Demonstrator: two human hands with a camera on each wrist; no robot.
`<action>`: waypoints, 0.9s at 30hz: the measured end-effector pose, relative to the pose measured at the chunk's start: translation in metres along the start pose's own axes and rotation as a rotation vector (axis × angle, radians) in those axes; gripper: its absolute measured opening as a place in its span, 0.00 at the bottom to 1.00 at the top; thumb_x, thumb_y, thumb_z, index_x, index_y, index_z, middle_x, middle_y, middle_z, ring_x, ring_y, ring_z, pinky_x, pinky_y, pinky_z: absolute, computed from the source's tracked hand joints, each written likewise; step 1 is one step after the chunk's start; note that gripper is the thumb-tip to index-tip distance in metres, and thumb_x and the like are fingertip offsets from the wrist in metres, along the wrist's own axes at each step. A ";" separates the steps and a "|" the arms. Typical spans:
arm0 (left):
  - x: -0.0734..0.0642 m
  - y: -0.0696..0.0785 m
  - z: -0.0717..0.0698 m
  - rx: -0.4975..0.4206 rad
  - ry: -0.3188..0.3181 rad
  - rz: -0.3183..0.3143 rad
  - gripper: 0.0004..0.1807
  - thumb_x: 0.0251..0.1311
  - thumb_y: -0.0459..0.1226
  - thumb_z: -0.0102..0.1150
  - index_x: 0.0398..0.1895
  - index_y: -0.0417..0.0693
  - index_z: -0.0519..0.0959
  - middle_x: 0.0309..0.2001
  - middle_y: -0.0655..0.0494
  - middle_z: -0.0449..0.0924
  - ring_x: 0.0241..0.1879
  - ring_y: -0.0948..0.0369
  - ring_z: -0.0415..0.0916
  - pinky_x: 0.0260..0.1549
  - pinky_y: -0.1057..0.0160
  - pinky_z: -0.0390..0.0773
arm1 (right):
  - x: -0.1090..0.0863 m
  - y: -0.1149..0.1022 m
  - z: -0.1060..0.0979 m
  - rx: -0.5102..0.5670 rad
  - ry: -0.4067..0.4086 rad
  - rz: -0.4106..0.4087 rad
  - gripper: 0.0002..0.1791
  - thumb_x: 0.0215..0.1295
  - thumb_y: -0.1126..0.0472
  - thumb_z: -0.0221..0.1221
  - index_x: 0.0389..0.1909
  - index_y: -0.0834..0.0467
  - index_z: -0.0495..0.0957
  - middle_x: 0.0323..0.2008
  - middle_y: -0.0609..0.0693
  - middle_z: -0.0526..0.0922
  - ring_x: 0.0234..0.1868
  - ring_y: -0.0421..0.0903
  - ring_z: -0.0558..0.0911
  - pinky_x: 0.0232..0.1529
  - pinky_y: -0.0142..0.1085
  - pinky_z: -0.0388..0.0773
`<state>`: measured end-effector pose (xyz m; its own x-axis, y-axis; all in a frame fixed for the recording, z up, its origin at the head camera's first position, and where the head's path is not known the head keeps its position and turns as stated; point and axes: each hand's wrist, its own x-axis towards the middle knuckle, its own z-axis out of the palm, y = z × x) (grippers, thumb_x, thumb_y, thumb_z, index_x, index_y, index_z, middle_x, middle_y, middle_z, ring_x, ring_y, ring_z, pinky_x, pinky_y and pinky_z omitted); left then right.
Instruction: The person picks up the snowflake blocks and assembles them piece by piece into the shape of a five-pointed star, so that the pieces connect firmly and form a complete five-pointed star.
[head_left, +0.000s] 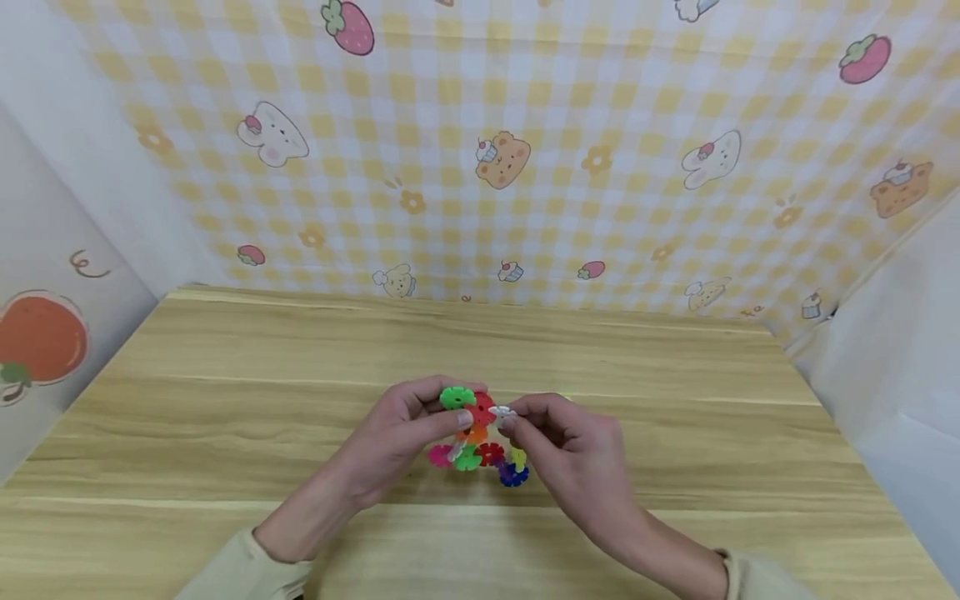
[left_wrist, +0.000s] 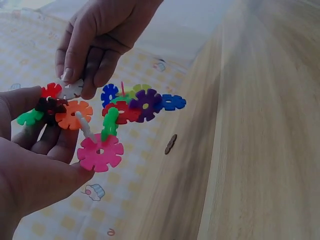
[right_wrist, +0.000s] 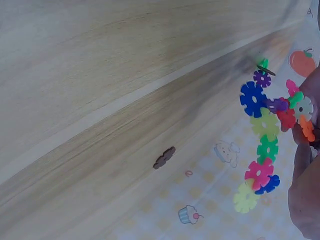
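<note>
1. A light wooden bench (head_left: pixel 225 400) with long grain filled the head view, boxed in on three sides by low walls.
2. The back wall was covered by a yellow checked cloth (head_left: pixel 480 125) printed with strawberries, rabbits and bears; the left wall carried an orange fruit picture (head_left: pixel 37 337).
3. A cluster of colourful snowflake discs (head_left: pixel 480 442) was held up over the middle of the bench, between the two hands.
4. The left hand (head_left: pixel 397 446) had its grip closed on the cluster from the left, fingers and thumb curled round the red, orange and green discs, with a pink disc (left_wrist: pixel 100 152) near the thumb.
5. The right hand (head_left: pixel 577 458) pinched a white disc (left_wrist: pixel 70 88) between thumb and fingertips at the cluster's upper edge, touching the red disc beside it.
6. In the wrist views one small brown disc (right_wrist: pixel 164 157) lay alone on the bench, apart from both hands.
</note>
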<state>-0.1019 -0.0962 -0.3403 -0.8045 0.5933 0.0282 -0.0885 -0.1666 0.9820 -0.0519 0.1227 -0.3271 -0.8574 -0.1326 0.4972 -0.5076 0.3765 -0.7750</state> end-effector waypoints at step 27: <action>-0.019 0.023 -0.038 0.155 0.305 -0.193 0.21 0.63 0.41 0.68 0.54 0.38 0.82 0.46 0.49 0.86 0.44 0.57 0.80 0.47 0.61 0.81 | 0.046 0.008 0.015 0.264 -0.195 0.587 0.13 0.75 0.61 0.58 0.48 0.68 0.81 0.39 0.60 0.88 0.37 0.51 0.89 0.39 0.41 0.87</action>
<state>-0.1111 -0.1413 -0.3257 -0.9213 0.3370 -0.1939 -0.1844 0.0602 0.9810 -0.0965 0.1056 -0.3164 -0.9844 -0.1471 -0.0961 0.0650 0.2031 -0.9770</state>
